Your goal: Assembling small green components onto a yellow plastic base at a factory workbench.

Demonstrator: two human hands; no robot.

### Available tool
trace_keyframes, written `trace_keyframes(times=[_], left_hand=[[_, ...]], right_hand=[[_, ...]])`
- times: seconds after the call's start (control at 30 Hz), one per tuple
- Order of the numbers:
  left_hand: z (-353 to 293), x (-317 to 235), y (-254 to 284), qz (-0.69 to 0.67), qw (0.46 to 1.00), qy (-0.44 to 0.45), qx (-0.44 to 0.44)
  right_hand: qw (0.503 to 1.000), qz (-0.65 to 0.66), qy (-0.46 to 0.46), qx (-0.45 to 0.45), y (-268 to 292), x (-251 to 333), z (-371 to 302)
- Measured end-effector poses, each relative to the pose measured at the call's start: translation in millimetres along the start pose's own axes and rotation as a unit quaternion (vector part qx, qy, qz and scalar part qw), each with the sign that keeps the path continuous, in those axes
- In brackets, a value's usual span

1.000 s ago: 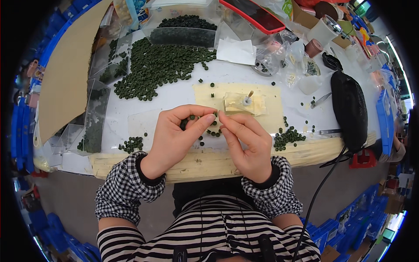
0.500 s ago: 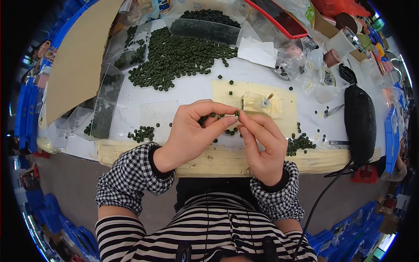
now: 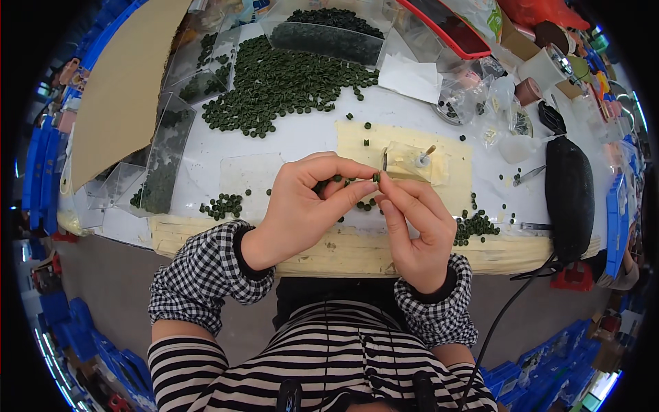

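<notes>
A green bead (image 3: 376, 177) sits just left of the block (image 3: 406, 165), on its near side, pinched between the thumb and forefinger tips of the left hand (image 3: 298, 206). More beads show inside that hand's curl. The right hand (image 3: 420, 223), nearer the body than the block, has its forefinger tip at the bead and its thumb slightly lower; whether it grips too is hard to tell. The main pile (image 3: 281, 86) spreads beyond and left of the block. Since half a second ago, both hands have kept almost the same pose.
</notes>
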State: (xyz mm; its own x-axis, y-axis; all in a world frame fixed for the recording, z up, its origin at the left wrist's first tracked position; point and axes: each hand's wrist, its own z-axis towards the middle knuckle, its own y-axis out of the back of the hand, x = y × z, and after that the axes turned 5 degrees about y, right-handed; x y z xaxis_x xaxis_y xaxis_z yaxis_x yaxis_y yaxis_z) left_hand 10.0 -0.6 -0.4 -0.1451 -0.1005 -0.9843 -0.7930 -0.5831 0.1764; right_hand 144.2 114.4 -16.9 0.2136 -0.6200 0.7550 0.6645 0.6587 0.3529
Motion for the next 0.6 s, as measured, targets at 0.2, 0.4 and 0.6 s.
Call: trace_keyframes(times=[0.2,0.4,0.6], left_hand=[[-0.8,-2.1,0.6,-0.001,1.000,-0.005,0.000],[-2.7,-1.7,1.4,-0.061,0.997,0.043,0.015],[-3.8,-0.8,1.7,0.039,0.997,-0.068,-0.014]], right_hand=[[1.000,-0.008,0.001,0.008,1.2,1.2,0.7],[0.999,-0.014,0.032,-0.002,-0.3,2.2,0.6],[0.999,-0.018,0.038,-0.003,-1.0,1.9,0.1]])
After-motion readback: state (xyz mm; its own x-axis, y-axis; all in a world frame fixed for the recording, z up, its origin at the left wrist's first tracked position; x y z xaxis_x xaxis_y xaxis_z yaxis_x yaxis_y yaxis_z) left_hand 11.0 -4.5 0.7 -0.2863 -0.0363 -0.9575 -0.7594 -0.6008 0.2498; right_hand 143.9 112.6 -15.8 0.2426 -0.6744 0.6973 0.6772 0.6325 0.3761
